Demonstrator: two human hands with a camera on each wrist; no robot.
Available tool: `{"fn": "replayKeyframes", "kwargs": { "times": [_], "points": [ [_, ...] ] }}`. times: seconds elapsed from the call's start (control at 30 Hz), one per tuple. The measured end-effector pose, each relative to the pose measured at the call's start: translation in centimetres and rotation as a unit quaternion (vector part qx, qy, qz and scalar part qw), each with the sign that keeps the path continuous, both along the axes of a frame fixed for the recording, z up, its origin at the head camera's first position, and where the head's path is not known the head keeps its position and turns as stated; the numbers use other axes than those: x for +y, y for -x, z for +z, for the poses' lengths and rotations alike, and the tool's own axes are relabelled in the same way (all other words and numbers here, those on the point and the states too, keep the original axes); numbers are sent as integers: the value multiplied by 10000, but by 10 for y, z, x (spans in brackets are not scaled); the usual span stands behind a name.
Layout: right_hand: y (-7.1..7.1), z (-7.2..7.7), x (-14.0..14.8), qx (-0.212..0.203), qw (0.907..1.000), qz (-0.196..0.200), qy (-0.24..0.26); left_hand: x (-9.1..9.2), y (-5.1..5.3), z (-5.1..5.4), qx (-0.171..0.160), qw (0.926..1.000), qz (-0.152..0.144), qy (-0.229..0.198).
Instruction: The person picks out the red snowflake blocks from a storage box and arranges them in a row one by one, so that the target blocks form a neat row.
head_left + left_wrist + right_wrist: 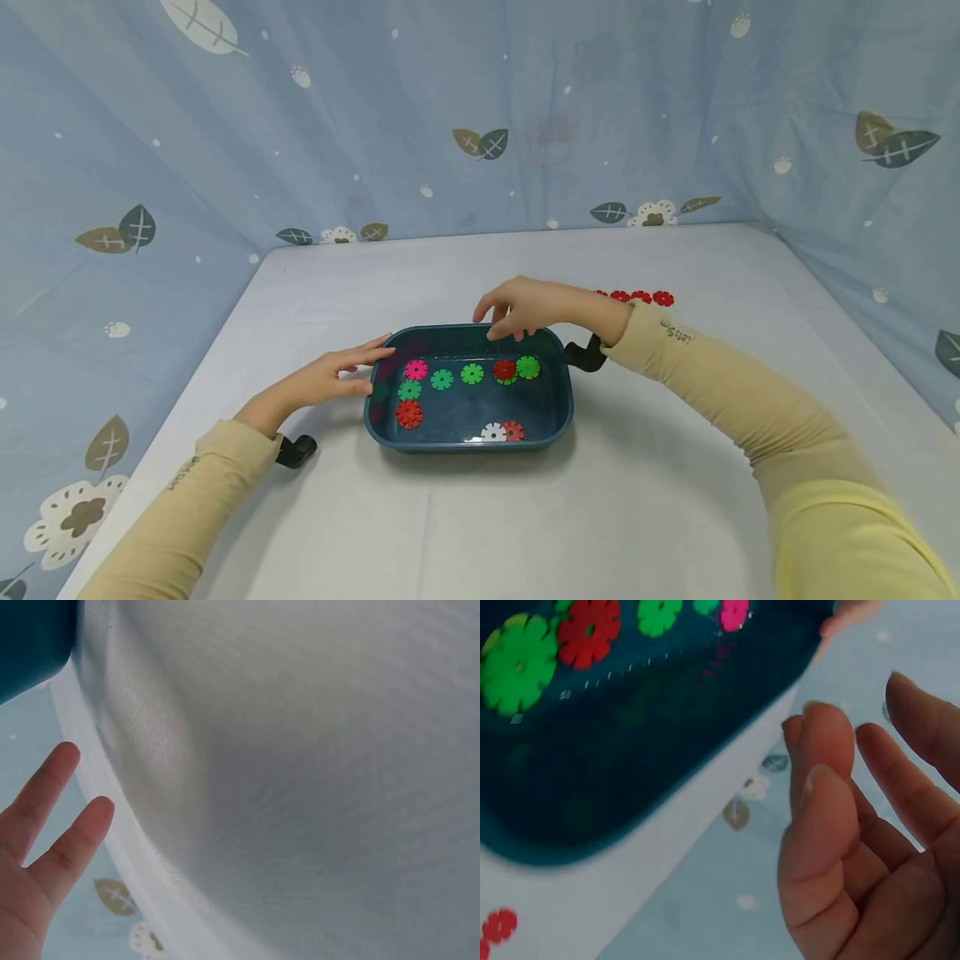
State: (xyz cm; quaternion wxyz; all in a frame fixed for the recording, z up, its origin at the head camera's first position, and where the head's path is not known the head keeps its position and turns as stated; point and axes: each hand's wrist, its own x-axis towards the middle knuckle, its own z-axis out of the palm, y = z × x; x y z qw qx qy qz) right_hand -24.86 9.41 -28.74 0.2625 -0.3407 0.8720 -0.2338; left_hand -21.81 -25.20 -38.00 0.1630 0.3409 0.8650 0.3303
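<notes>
Hovering above the far edge of the tub with the right hand, loosely bent, with a narrow space between thumb and fingertips and nothing visible in the grip. Touching the tub's left edge with the left hand, fairly straight-fingered and holding nothing. Looking part done: showing at least four red discs in a row on the bench, beyond the tub's far right corner. Apparently left inside: a red stack and pink disc by the left edge, green discs across the middle, a red-on-green pair toward the right edge, a white disc by the near edge.
</notes>
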Motion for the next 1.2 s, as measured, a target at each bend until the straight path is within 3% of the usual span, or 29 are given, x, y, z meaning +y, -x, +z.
{"fn": "replayKeyframes", "kwargs": {
  "times": [0.13, 0.33, 0.63, 0.93, 1.2],
  "points": [
    [1, -11, -14, 37, 9998, 169, -138, 0, 1, 0, 55, 10000, -9, 36],
    [6, -29, -28, -82, 9966, 192, -796, 0, 1, 0, 54, 10000, -52, 7],
    [10, -51, -31, -408, 9810, 197, -1889, 1, 0, 0, -18, 10000, -36, -8],
    [9, -55, -32, -222, 9809, 621, -1832, -1, -1, 0, -19, 10000, -11, 44],
    [7, -61, -37, -579, 9814, 705, -1687, 0, 0, 0, -14, 10000, -26, 20]
  ]
}}
